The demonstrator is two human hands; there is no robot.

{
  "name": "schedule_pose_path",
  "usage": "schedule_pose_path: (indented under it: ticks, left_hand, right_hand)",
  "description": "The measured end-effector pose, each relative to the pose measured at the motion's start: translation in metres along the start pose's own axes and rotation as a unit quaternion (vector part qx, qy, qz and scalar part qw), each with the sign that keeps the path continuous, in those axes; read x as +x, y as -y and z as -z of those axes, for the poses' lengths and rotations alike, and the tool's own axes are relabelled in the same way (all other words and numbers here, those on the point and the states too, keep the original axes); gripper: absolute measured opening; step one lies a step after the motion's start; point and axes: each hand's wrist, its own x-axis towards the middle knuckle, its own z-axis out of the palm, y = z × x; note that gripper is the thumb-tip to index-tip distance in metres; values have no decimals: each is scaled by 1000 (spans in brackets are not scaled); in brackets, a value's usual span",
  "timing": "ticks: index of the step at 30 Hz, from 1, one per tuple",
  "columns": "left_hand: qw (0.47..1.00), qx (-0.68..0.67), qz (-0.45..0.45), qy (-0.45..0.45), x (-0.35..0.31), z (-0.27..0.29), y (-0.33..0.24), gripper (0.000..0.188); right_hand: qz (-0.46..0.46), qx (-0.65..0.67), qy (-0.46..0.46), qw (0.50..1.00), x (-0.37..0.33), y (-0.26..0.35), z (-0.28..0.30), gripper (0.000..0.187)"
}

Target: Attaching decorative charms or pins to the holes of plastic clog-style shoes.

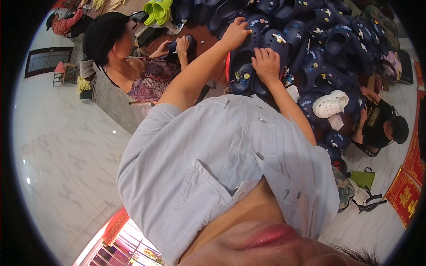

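Observation:
Navy foam clogs lie before me. Into the heel opening of one navy clog (241, 60) a small heap of shoe charms (244, 76) is gathered, black, white and yellow. My left hand (236, 34) is at this clog's toe end, fingers bent; a small yellow shoe charm (250, 31) shows at the fingertips, mostly hidden. Over the rim of the clogs just to the right, my right hand (267, 65) has its fingers curled, gripping the edge. A navy clog beyond it (278, 40) bears a white and yellow charm on its upper.
Many navy clogs (335, 44) cover the table to the right. A white clog (330, 104) lies among them, and bright green clogs (157, 11) stand at the far left. A co-worker (146, 73) at left handles a navy clog; another person (381, 122) sits at right.

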Motion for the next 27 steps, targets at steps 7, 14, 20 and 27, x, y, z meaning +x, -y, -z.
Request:
schedule_pose_path:
  ticks: [7, 14, 20, 27]
  left_hand:
    - [999, 34, -9, 31, -14, -4, -1, 30]
    - [995, 80, -62, 14, 6, 0, -2, 23]
    - [985, 120, -121, 30, 10, -3, 1, 21]
    - [988, -11, -64, 143, 28, -12, 36, 17]
  right_hand:
    - [4, 8, 3, 1000, 4, 1, 3, 36]
    - [17, 25, 10, 999, 7, 1, 6, 31]
    - [32, 32, 22, 999, 7, 0, 5, 30]
    - [20, 42, 8, 999, 2, -4, 3, 30]
